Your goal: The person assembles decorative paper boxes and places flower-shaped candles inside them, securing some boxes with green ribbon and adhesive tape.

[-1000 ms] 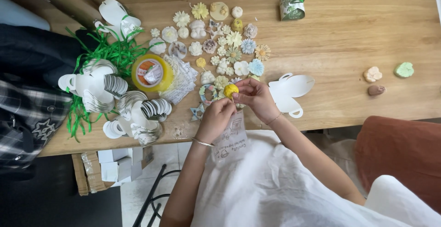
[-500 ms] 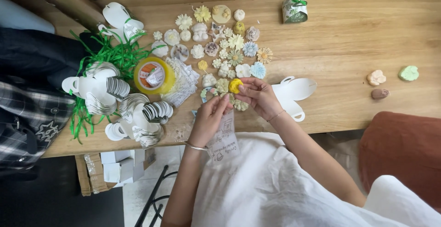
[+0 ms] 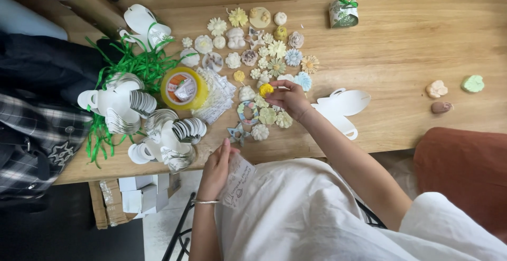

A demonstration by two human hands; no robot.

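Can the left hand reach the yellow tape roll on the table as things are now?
Probably yes. The left hand holds a small clear bag at the table edge, and the yellow tape roll lies just beyond it; only white paper cutouts lie partly between.

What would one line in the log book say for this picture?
right hand: pinching yellow flower piece over flower pile | left hand: holding small clear bag at table edge | tape roll: untouched

A small yellow flower-shaped piece (image 3: 266,89) sits pinched at the right hand's fingertips, above the pastel flower pieces at table centre. At its seven o'clock, past the table edge, a clear printed packet (image 3: 237,181) lies flat in the left hand.
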